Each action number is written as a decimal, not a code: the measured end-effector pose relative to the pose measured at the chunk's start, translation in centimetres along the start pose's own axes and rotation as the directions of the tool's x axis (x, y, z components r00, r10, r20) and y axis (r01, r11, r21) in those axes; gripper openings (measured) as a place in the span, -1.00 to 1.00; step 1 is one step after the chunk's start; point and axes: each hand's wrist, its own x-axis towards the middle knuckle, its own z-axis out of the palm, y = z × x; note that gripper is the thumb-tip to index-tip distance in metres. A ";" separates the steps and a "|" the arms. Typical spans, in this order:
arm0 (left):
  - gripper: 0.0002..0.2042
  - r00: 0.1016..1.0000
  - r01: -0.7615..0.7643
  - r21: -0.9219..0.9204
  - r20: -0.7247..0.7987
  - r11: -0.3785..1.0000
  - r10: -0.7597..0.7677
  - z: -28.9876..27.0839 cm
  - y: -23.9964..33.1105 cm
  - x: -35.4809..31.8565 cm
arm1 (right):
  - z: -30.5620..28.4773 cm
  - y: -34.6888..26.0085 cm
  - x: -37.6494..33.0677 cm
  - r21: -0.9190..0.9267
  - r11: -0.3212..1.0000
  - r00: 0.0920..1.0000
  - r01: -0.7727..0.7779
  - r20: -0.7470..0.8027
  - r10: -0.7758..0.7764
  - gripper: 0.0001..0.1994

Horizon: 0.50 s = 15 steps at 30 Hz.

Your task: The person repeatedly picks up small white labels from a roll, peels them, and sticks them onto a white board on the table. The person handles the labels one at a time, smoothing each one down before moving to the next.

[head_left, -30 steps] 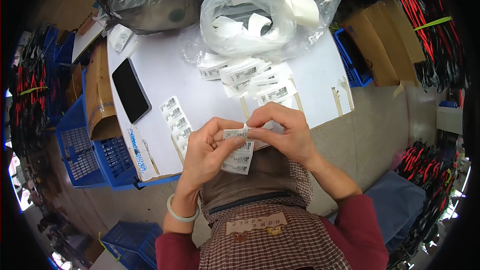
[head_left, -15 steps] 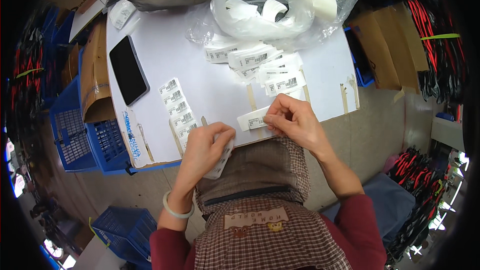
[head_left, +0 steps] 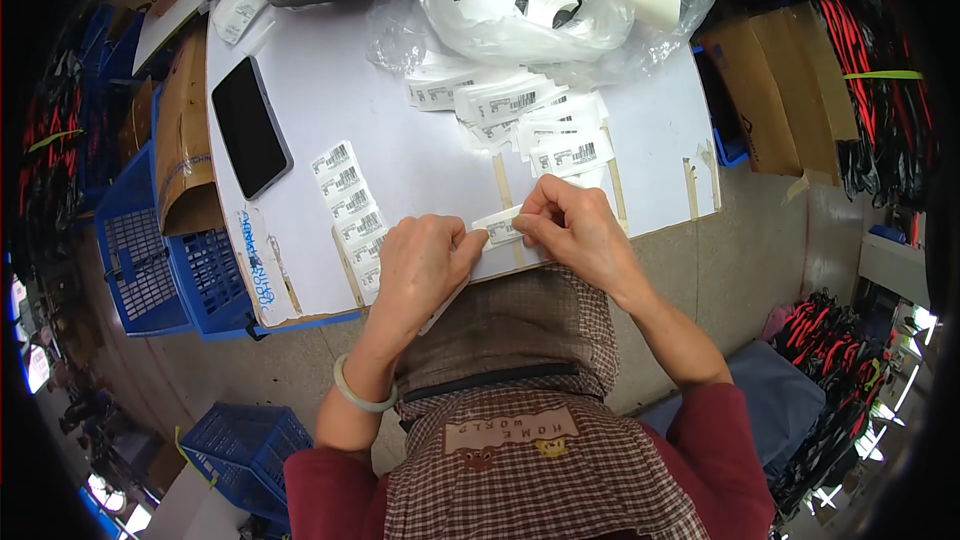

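We pinch a small white paper label (head_left: 497, 228) between our left hand (head_left: 420, 265) and right hand (head_left: 572, 230), both grips closed on it, at the near edge of the white counter (head_left: 400, 140).

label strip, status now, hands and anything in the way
Left hand and right hand both pinch the small white label strip at the table edge. Loose label pile beyond, nothing blocking.

A phone (head_left: 250, 127) is lying left on the table (head_left: 400, 155); labels (head_left: 520, 115) are being piled behind the hands, before a bag (head_left: 530, 0).
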 end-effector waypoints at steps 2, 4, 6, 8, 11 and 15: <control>-0.68 1.000 -0.012 0.018 0.003 1.000 0.012 -0.1 0.1 0.0 | 0.0 -0.1 0.0 0.001 1.000 1.000 -0.009 0.005 0.009 -0.87; -0.68 0.997 0.063 -0.135 0.060 0.989 -0.055 -0.4 -0.2 0.3 | -0.2 -0.2 0.1 -0.007 1.000 1.000 -0.021 0.010 0.021 -0.87; -0.68 0.999 0.034 -0.075 0.038 0.997 -0.031 -0.2 0.0 0.4 | -0.2 -0.4 0.1 -0.020 0.999 0.999 -0.034 0.021 0.034 -0.87; -0.67 0.994 -0.088 0.201 -0.049 0.976 0.100 0.6 0.4 0.4 | 0.3 0.2 0.1 -0.094 0.995 0.999 0.041 -0.019 -0.043 -0.89; -0.63 0.991 -0.104 0.244 -0.061 0.964 0.122 0.7 0.7 0.4 | 0.7 0.9 -0.2 -0.236 0.956 0.978 0.176 -0.068 -0.196 -0.90; -0.59 0.997 -0.021 -0.110 -0.078 0.994 0.013 -1.1 1.7 0.3 | -2.0 -0.9 -0.5 0.129 0.991 0.989 0.025 -0.146 -0.006 -0.90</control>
